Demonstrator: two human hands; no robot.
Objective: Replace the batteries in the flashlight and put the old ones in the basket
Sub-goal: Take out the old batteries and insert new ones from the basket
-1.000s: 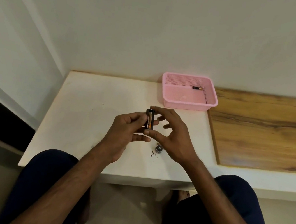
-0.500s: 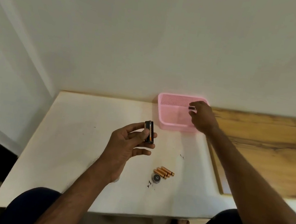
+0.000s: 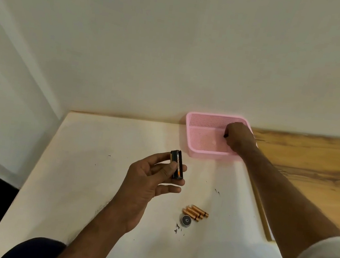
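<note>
Right hand (image 3: 238, 138), fingers curled, reaches into the pink basket (image 3: 204, 154) at the table's (image 3: 92, 183) one o'clock, pinching what looks like an old battery (image 3: 225, 135). Left hand (image 3: 149, 180) grips the black battery holder (image 3: 176, 167) upright above mid-table. Unloading seems underway; the fresh batteries (image 3: 196, 212) and cap (image 3: 186, 219) at five o'clock lie untouched, so reloading remains.

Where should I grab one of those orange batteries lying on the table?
I'd take the far outer one of the orange batteries, coming from above. They lie flat, packed side by side, so only its ends and outer side look free. Pinch it end to end.
</note>
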